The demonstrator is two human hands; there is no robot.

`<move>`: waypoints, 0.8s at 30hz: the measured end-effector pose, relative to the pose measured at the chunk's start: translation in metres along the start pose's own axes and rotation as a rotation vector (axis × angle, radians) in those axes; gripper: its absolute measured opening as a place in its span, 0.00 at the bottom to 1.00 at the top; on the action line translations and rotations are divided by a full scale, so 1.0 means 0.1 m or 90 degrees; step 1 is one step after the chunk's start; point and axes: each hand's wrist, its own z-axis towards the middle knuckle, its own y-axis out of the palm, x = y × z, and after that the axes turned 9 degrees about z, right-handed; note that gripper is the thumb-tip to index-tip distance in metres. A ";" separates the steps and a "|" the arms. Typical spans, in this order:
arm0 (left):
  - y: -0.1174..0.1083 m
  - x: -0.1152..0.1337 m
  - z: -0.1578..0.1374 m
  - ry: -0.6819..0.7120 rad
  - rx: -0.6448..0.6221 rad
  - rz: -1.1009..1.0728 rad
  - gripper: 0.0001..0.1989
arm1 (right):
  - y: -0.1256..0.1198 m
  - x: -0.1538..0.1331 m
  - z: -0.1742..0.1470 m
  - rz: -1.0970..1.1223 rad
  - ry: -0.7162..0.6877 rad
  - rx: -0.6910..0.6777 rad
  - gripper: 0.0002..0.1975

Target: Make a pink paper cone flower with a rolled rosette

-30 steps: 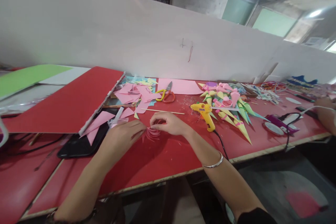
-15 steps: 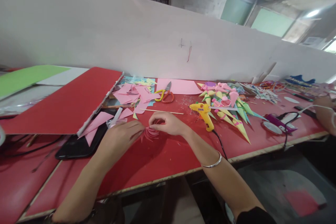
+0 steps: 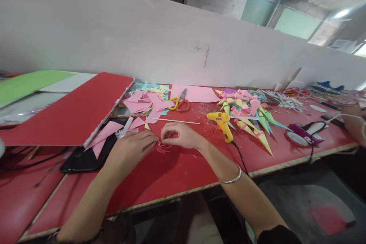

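Thin pink strands (image 3: 163, 148), loosely looped, lie between my two hands just above the red table. I cannot make out whether they are cord or cut paper. My left hand (image 3: 135, 145) pinches them from the left, fingers pressed together. From the right, my right hand (image 3: 183, 136) grips them between thumb and bent forefinger, and the fingertips of both hands nearly meet. A thin wooden stick (image 3: 177, 121) lies just beyond the hands. Past it are scissors (image 3: 180, 103) with yellow and orange handles, and to the right lies a yellow glue gun (image 3: 222, 124).
Pink paper scraps (image 3: 140, 103) lie at the back left, beside a large red board (image 3: 74, 114). Under my left forearm is a black tray (image 3: 85, 160). Several paper cones (image 3: 261, 137) are heaped right of the glue gun. Another person's arm (image 3: 354, 122) shows at far right.
The pink strands have shifted and spread; their stacked loops look less distinct now. My right fingers have moved slightly left and down, while the left hand has edged right.
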 end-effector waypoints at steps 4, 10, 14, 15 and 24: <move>-0.01 0.00 0.00 -0.008 -0.012 -0.004 0.18 | 0.00 -0.01 0.01 -0.017 0.000 0.002 0.02; -0.01 0.00 0.00 -0.055 -0.012 -0.036 0.18 | 0.00 -0.02 0.01 -0.022 0.003 0.017 0.02; -0.08 0.04 0.00 -0.136 0.023 -0.095 0.15 | 0.00 -0.03 0.00 -0.011 -0.001 0.063 0.01; -0.11 0.05 0.00 -0.148 0.025 -0.112 0.14 | 0.00 -0.04 0.00 -0.008 -0.005 0.075 0.02; -0.16 0.08 0.00 -0.134 0.017 -0.118 0.11 | 0.01 -0.09 0.00 -0.005 -0.016 0.113 0.04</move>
